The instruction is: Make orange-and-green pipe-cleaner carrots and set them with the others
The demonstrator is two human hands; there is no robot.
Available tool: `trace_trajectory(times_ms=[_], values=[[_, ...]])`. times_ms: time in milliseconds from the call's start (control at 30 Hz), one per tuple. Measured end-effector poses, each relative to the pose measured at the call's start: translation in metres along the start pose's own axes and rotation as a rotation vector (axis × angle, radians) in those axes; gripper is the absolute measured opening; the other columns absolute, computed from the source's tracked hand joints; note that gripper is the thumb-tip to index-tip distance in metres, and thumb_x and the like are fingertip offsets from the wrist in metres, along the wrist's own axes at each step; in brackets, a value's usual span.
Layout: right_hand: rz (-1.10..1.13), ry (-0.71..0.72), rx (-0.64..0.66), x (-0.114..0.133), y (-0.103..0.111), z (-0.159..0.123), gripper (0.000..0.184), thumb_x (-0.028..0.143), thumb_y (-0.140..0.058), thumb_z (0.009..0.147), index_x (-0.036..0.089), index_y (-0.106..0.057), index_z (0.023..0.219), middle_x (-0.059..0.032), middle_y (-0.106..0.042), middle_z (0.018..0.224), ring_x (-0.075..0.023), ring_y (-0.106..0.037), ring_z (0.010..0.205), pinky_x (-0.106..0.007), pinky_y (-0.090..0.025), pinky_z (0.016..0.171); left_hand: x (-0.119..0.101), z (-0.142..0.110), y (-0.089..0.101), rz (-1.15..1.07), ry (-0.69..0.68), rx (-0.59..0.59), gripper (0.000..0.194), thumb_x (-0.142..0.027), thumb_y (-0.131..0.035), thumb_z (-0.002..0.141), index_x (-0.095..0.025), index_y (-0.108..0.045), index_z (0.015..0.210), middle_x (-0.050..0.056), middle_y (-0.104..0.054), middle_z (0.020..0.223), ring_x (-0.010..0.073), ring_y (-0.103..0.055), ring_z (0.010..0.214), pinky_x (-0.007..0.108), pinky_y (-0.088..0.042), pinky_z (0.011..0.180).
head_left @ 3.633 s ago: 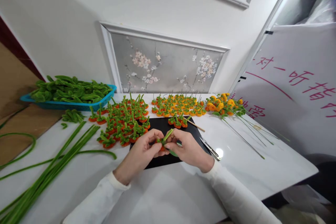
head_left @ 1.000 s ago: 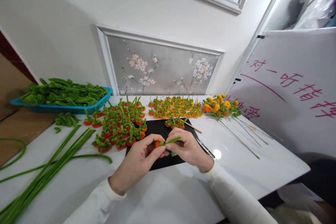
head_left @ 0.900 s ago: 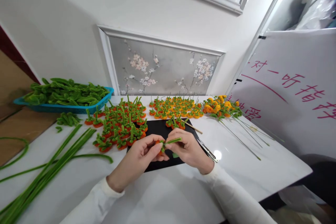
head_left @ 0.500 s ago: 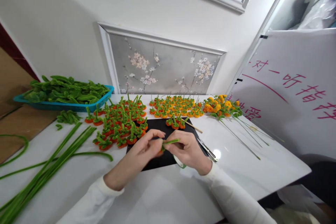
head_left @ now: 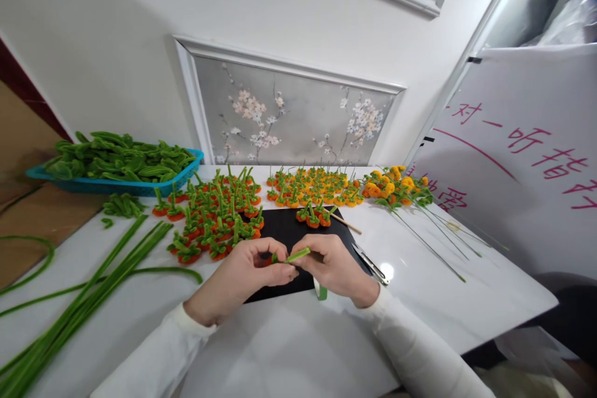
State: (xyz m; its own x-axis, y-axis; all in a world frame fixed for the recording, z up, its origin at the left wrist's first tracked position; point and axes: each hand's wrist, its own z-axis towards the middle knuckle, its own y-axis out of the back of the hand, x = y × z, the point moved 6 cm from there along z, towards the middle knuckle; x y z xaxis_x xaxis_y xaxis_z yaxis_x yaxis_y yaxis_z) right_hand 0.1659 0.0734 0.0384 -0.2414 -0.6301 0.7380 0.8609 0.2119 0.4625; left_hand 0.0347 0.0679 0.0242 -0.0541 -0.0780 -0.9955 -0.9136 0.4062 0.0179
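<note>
My left hand (head_left: 254, 267) is closed in a pinch around a small orange-and-green pipe-cleaner flower, mostly hidden by the fingers. From it a short green fuzzy stem (head_left: 298, 255) points toward my right hand (head_left: 333, 267). The right fingertips are pinched together at the stem, touching or nearly touching the left fingertips; exactly what they grip is partly hidden. Both hands are above the black mat (head_left: 280, 224). Just below my right hand stands a roll of green tape (head_left: 321, 290).
Orange flowers (head_left: 219, 217) crowd the left-centre, yellow ones (head_left: 317, 186) behind. Scissors (head_left: 370, 264) and a thin stick (head_left: 342, 222) lie right. Long green pipe cleaners (head_left: 93, 298) lie left, below a blue tray (head_left: 116, 188) of green leaves. A yellow bouquet (head_left: 396, 186) lies back right.
My left hand has turned slightly, with its thumb now extended toward the right fingers. The green stem has shifted a little left, and more of the tape roll shows.
</note>
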Motion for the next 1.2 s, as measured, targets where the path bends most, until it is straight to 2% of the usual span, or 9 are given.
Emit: trace_trajectory(times_ms=[67,233,300,467,667,900,1033,1200], values=[[-0.016,0.018,0.009,0.001,0.001,0.000,0.012,0.018,-0.055,0.085,0.018,-0.065,0.078,-0.0016,-0.065,0.074,-0.0123,-0.058,0.066,-0.023,-0.044,0.059,0.000,0.000,0.001,0.000,0.003,-0.019,0.022,-0.030,-0.075,0.067,-0.017,-0.058,0.066,0.001,-0.061,0.073,0.0165,-0.061,0.072,0.029,-0.049,0.068],[-0.066,0.027,-0.019,0.000,0.005,-0.001,0.008,0.017,-0.059,0.083,0.019,-0.064,0.078,-0.0009,-0.066,0.075,-0.0122,-0.059,0.065,-0.022,-0.044,0.060,-0.015,0.001,0.008,0.266,-0.222,-0.121,0.018,-0.027,-0.070,0.071,-0.017,-0.063,0.057,0.000,-0.056,0.068,0.0131,-0.051,0.064,0.023,-0.042,0.060],[-0.076,0.039,-0.016,0.000,0.005,0.000,0.008,0.017,-0.059,0.083,0.019,-0.064,0.078,-0.0011,-0.067,0.075,-0.0122,-0.059,0.065,-0.022,-0.044,0.061,-0.017,0.001,0.009,0.333,-0.249,-0.123,0.017,-0.025,-0.068,0.073,-0.017,-0.065,0.059,0.000,-0.057,0.067,0.0137,-0.050,0.064,0.023,-0.040,0.059],[-0.121,0.081,-0.004,0.003,0.005,0.000,0.009,0.017,-0.057,0.085,0.019,-0.064,0.079,-0.0015,-0.067,0.077,-0.0127,-0.060,0.068,-0.023,-0.045,0.064,-0.015,0.002,0.008,0.400,-0.209,-0.096,0.011,-0.025,-0.064,0.074,-0.017,-0.068,0.067,0.000,-0.058,0.061,0.0136,-0.049,0.059,0.023,-0.037,0.055],[-0.210,0.112,0.019,0.004,0.001,-0.002,0.011,0.017,-0.055,0.086,0.018,-0.063,0.078,-0.0017,-0.063,0.073,-0.0125,-0.057,0.066,-0.023,-0.042,0.061,-0.017,0.002,0.004,0.513,-0.218,-0.039,0.018,-0.021,-0.059,0.076,-0.018,-0.063,0.059,-0.001,-0.053,0.058,0.0132,-0.046,0.057,0.022,-0.034,0.054],[-0.228,0.081,0.015,0.003,0.002,-0.004,0.010,0.015,-0.056,0.083,0.018,-0.062,0.076,-0.0008,-0.063,0.073,-0.0109,-0.055,0.062,-0.021,-0.038,0.056,-0.015,0.001,-0.002,0.505,-0.174,0.019,0.021,-0.031,-0.056,0.079,-0.017,-0.063,0.065,-0.001,-0.056,0.061,0.0138,-0.047,0.059,0.022,-0.035,0.054],[-0.243,0.086,0.018,0.005,0.001,-0.004,0.009,0.014,-0.056,0.082,0.018,-0.062,0.076,0.0000,-0.062,0.071,-0.0098,-0.052,0.059,-0.020,-0.036,0.053,-0.012,0.003,-0.003,0.464,-0.101,-0.017,0.019,-0.031,-0.064,0.072,-0.016,-0.060,0.060,-0.003,-0.052,0.055,0.0112,-0.044,0.052,0.021,-0.033,0.051],[-0.281,0.108,0.035,0.007,-0.001,-0.004,0.009,0.015,-0.056,0.083,0.018,-0.063,0.077,-0.0001,-0.063,0.072,-0.0098,-0.053,0.061,-0.020,-0.036,0.055,-0.006,0.004,0.002,0.496,-0.046,-0.038,0.022,-0.028,-0.064,0.071,-0.016,-0.057,0.054,-0.004,-0.053,0.050,0.0100,-0.044,0.049,0.021,-0.033,0.049]])
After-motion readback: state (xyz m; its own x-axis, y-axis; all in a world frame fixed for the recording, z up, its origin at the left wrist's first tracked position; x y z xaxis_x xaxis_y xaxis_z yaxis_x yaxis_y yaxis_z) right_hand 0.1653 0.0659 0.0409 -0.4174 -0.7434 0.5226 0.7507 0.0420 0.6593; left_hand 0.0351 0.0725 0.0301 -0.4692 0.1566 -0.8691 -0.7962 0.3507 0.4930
